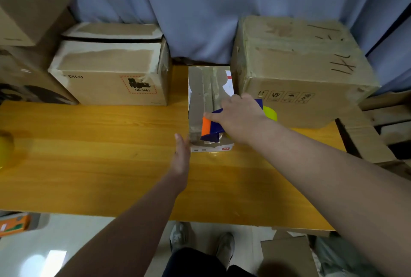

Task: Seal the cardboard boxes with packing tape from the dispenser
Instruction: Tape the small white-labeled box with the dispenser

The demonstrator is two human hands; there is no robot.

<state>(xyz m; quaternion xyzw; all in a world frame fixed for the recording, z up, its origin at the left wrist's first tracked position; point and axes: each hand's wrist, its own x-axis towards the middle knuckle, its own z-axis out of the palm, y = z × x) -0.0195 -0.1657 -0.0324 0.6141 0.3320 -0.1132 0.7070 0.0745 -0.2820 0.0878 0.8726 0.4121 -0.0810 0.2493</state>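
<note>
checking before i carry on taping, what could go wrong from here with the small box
1. The left hand only sits flat at the near left corner of the small box, so a pull from the tape dispenser in the right hand could slide or twist it.
2. The box top looks rumpled with old tape, so a new strip may wrinkle or bond poorly.

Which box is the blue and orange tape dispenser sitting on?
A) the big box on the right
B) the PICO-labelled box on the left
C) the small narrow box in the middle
C: the right hand holds the tape dispenser on top of the small narrow box at the table's middle.
</note>
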